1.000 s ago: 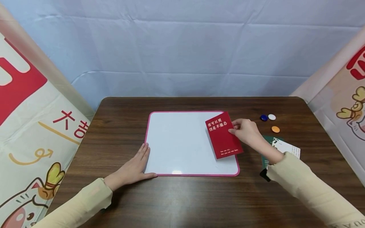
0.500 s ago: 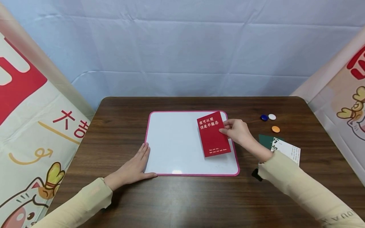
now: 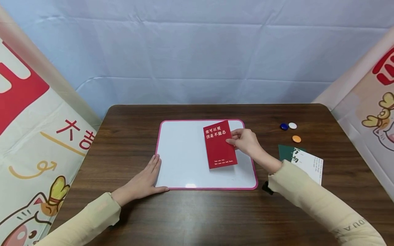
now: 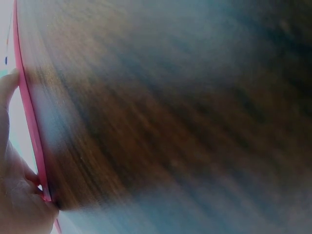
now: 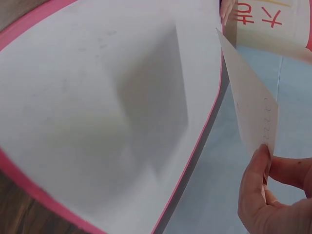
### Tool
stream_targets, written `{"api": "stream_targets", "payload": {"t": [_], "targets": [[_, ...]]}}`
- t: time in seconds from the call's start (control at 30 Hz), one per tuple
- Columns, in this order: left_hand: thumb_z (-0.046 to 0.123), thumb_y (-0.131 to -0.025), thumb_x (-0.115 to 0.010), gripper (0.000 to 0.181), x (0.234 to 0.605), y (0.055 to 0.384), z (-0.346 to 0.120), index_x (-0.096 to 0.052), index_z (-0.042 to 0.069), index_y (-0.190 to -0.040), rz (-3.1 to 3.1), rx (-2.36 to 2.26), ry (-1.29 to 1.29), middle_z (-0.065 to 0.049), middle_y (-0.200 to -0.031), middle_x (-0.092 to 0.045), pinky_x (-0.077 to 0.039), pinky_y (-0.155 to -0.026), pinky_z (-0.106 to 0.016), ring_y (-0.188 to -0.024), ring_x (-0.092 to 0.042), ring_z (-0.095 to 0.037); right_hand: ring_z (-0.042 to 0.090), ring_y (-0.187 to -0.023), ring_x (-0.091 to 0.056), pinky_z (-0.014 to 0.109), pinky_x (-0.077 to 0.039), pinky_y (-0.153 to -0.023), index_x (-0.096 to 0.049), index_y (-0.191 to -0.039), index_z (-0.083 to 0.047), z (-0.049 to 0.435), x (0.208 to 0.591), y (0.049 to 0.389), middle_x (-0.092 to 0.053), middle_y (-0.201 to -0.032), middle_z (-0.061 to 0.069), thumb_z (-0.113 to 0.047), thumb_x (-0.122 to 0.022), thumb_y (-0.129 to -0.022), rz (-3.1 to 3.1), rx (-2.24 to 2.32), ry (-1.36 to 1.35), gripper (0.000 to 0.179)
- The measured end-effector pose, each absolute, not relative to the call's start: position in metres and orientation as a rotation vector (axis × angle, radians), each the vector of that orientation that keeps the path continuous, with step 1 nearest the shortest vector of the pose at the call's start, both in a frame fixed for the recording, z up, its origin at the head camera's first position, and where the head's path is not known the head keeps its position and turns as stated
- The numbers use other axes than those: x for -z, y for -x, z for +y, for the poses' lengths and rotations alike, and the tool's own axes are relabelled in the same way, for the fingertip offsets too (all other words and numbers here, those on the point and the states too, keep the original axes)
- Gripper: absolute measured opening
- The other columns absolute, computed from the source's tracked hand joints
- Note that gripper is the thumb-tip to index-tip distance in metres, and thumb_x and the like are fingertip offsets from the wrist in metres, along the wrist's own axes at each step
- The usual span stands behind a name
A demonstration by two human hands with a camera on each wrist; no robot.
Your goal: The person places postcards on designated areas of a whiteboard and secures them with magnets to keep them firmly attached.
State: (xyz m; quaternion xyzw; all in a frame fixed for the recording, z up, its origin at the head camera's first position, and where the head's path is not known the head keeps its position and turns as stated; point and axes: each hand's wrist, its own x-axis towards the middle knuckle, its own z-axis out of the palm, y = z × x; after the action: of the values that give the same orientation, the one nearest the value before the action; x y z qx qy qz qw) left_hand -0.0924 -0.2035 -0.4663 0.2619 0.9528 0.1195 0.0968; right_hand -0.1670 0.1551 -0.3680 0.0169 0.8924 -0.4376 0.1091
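Note:
A red card (image 3: 219, 147) with pale lettering hangs over the right half of a pink-edged whiteboard (image 3: 181, 153). My right hand (image 3: 247, 141) pinches it by its right edge between thumb and fingers. In the right wrist view the card's pale back (image 5: 251, 92) shows, and its shadow falls on the board below, so the card is raised off it. My left hand (image 3: 144, 181) rests at the board's lower left corner, fingers straight along the left edge and thumb along the bottom one. The left wrist view catches part of that hand (image 4: 17, 195) against the pink rim.
Right of the board, a white card (image 3: 309, 165) overlaps a green card (image 3: 287, 152) on the wooden table (image 3: 197, 215). Beyond them lie three round pieces: blue (image 3: 284, 126), white (image 3: 292, 125) and orange (image 3: 296, 139). A pale cloth (image 3: 197, 61) hangs behind the table.
My right hand has carried the red card leftward, further over the whiteboard. More of the green and white cards now shows beside the right forearm. The left hand stays at the board's corner.

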Motion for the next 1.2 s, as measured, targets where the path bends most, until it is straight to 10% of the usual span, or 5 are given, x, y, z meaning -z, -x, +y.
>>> {"api": "stream_targets", "payload": {"t": [1.2], "targets": [[0.075,-0.075,-0.042,0.108,0.465,0.092,-0.203,-0.014,-0.004,-0.143,2.824,-0.355,-0.781,-0.016,-0.151,-0.005,-0.024,-0.106,-0.042,-0.139,-0.003,-0.028,0.024,-0.080,-0.067,0.031,-0.054,-0.070,-0.054,-0.113,0.006,0.090,0.377,0.173,-0.065,-0.093,0.017,-0.013,-0.070,-0.081,2.482,1.417,-0.054,0.040]]}}
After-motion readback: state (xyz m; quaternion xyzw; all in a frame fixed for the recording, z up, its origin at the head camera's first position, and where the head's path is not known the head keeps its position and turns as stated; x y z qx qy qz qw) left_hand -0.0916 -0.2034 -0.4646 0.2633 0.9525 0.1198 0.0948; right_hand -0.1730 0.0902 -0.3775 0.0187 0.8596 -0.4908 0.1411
